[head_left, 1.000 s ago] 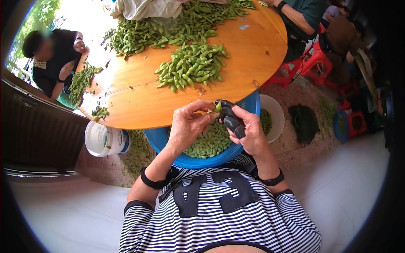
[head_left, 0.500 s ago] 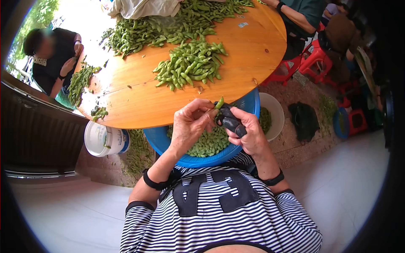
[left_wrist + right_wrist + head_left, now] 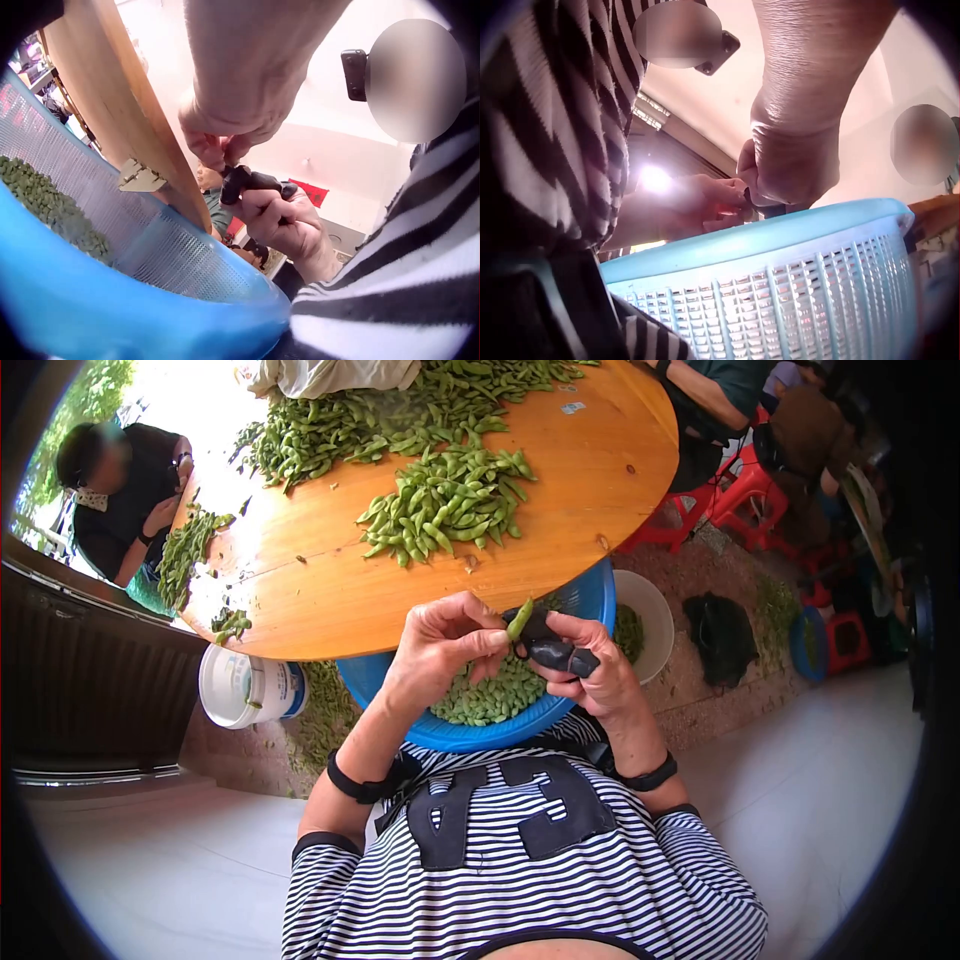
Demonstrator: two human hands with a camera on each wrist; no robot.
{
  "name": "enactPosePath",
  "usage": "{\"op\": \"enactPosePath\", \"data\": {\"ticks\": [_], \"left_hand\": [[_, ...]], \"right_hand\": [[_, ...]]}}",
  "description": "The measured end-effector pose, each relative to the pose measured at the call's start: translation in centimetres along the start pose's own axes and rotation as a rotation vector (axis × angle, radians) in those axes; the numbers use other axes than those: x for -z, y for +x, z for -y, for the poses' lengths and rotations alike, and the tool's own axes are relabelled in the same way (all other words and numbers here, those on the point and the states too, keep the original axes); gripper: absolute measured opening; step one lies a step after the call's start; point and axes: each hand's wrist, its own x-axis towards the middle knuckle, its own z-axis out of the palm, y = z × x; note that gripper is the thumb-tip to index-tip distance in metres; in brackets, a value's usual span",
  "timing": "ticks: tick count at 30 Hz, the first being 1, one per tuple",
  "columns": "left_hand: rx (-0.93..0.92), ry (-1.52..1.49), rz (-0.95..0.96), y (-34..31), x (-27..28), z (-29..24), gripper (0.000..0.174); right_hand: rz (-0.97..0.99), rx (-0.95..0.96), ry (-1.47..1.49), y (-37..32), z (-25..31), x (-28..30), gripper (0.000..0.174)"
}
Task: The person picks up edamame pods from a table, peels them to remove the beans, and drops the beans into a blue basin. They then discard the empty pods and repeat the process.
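Observation:
My left hand (image 3: 440, 645) pinches a green soybean pod (image 3: 520, 618) between thumb and fingertips, its tip pointing up. My right hand (image 3: 600, 665) grips a stubby black tool (image 3: 550, 650), whose front end is right at the pod. In the left wrist view the right hand (image 3: 289, 225) has its fingers curled under the black tool (image 3: 236, 184); I cannot tell what kind of tool it is. Both hands are over a blue basket (image 3: 430, 735) of shelled green beans (image 3: 490, 700). In the right wrist view the hands mostly hide the tool.
Pods lie in a near pile (image 3: 445, 510) and a larger far heap (image 3: 330, 445) on the wooden table (image 3: 590, 460). A white bucket (image 3: 225, 685) stands left, a pale tub (image 3: 660, 635) right. Another person (image 3: 115, 510) sits at the left, with red stools (image 3: 750, 500) at the right.
The pod in my left hand has turned more upright beside the black tool. Both hands stay close together over the basket, and the head view has shifted slightly.

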Motion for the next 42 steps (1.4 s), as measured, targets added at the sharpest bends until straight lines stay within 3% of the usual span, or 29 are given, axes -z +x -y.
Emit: {"op": "enactPosePath", "data": {"ticks": [4,6,8,9,10,12,14,16,20,22,23,25,26,28,32,33,36,37,40,42], "left_hand": [[0.168,-0.372,-0.032,0.3,-0.4,0.3,0.011],[0.171,-0.319,-0.056,1.1,-1.0,-0.3,0.017],[0.052,0.237,-0.168,2.1,-1.6,-1.2,0.026],[0.008,0.540,-0.164,2.5,-1.2,-1.5,0.034],[0.009,0.540,-0.165,3.0,-1.1,-1.8,0.034],[-0.141,1.002,-0.096,3.7,-1.4,-2.6,0.034],[-0.187,1.049,-0.081,4.0,-1.7,-3.5,0.031],[-0.192,1.223,-0.037,3.9,-1.5,-3.8,0.020],[-0.243,1.350,0.018,3.8,-0.7,-4.0,0.018],[0.144,0.962,0.108,3.7,-1.1,-5.3,0.025],[0.144,0.963,0.106,3.7,-0.7,-4.8,0.025],[0.172,0.425,0.097,3.8,0.6,-3.1,0.032],[0.169,0.427,0.097,3.7,0.8,-2.3,0.032],[0.111,0.127,0.016,3.3,0.1,-0.7,0.036],[0.072,0.174,-0.204,2.4,-2.4,1.2,0.026],[0.017,0.021,-0.215,2.2,-3.1,1.7,0.024],[-0.124,0.175,-0.213,2.5,-3.5,2.9,0.024],[0.048,-0.355,-0.255,2.6,-4.5,2.4,0.023],[-0.031,-0.494,-0.205,2.0,-4.4,3.3,0.022],[-0.031,-0.430,-0.179,2.0,-3.1,3.5,0.018]], "right_hand": [[0.051,-0.035,0.108,0.4,0.0,0.6,0.033],[-0.025,0.066,-0.094,0.5,0.6,0.5,0.031],[-0.077,0.036,-0.205,0.6,2.1,-0.5,0.027],[-0.119,0.136,-0.515,1.0,2.2,-0.7,0.031],[-0.160,0.237,-0.825,1.4,2.4,-1.1,0.037],[-0.156,0.227,-0.836,1.9,3.1,-1.7,0.047],[-0.146,0.382,-1.000,2.5,3.3,-1.1,0.048],[-0.161,0.364,-1.011,2.7,3.7,-1.3,0.048],[-0.152,0.328,-1.053,3.0,3.4,-0.6,0.049],[-0.137,0.352,-1.048,3.2,3.0,-0.2,0.049],[-0.140,0.398,-1.044,3.2,2.8,-0.1,0.048],[-0.139,0.450,-1.040,3.2,2.6,-0.9,0.047],[-0.221,0.469,-1.163,2.9,2.5,-2.2,0.044],[-0.324,0.525,-1.371,2.5,1.6,-3.0,0.039],[-0.416,0.637,-1.532,1.7,-1.2,-3.7,0.047],[-0.439,0.681,-1.508,1.8,-1.4,-3.9,0.045],[-0.457,0.726,-1.502,1.7,-1.5,-3.3,0.047],[-0.452,0.719,-1.518,1.6,-1.4,-3.0,0.051],[-0.439,0.720,-1.461,1.2,-1.0,-2.9,0.050],[-0.430,0.709,-1.424,0.8,-0.3,-3.1,0.044]]}}
